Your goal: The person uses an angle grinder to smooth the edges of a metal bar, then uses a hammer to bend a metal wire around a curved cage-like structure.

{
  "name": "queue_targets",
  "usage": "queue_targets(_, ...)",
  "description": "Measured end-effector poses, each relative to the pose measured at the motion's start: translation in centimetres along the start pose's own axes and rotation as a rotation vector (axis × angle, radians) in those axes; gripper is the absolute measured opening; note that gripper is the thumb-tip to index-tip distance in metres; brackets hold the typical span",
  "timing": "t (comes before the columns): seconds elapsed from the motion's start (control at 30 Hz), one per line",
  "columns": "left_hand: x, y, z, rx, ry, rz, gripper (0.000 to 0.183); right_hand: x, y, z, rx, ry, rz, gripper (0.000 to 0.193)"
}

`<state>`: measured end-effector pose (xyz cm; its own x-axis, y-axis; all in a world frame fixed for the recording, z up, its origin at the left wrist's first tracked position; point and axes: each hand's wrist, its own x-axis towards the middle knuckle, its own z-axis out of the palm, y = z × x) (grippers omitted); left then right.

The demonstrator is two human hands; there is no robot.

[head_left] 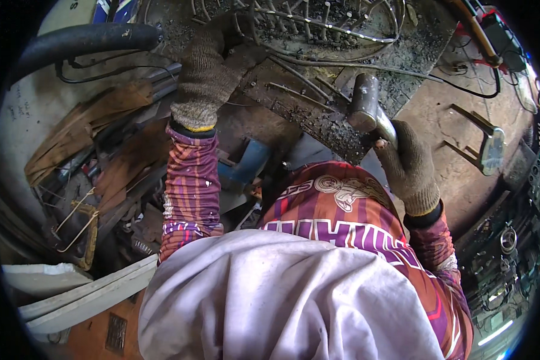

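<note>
My right hand (409, 166), in a grey knit glove, grips the metal handle of a hammer (366, 108) whose head rests at the near edge of a dark steel plate (318, 114). My left hand (209, 75), also gloved, presses down on the plate's left part, its fingers closed among bent wire rods (318, 27). Upright pegs stand out of the plate, and the rods curve around them. Thin straight rods lie loose on the plate between my hands. My striped sleeves and a white cloth fill the lower middle.
A thick black hose (84, 39) arches at the upper left. Cardboard scraps and metal clutter (102, 174) lie on the left, a blue tool (246, 165) below the plate. A metal bracket (483, 144) rests on the brown surface at right, cables and a red-black device (498, 36) above it.
</note>
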<state>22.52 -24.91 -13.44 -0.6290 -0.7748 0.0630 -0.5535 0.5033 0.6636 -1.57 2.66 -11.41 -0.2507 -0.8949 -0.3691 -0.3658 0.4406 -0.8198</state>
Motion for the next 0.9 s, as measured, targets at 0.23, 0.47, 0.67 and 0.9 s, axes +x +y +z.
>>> queue_targets(0.23, -0.2, -1.9, -0.2, -0.218, -0.032, -0.143, 0.027, 1.7, 0.9, 0.6, 0.006, -0.061, -0.117, 0.037)
queue_targets(0.47, -0.9, -2.8, -2.6, -0.112, -0.033, -0.204, 0.032, 3.3, 0.4, 0.8, 0.079, -0.168, -0.159, 0.035)
queue_targets(0.67, -1.4, -4.2, -3.4, -0.41, 0.125, -0.421, 0.037, 4.2, 0.1, 0.7, 0.034, -0.209, -0.276, 0.034)
queue_targets(0.9, -1.4, -2.6, -2.1, -0.424, 0.099, -0.358, 0.037, 3.5, -2.8, -0.2, -0.133, -0.238, -0.127, 0.032)
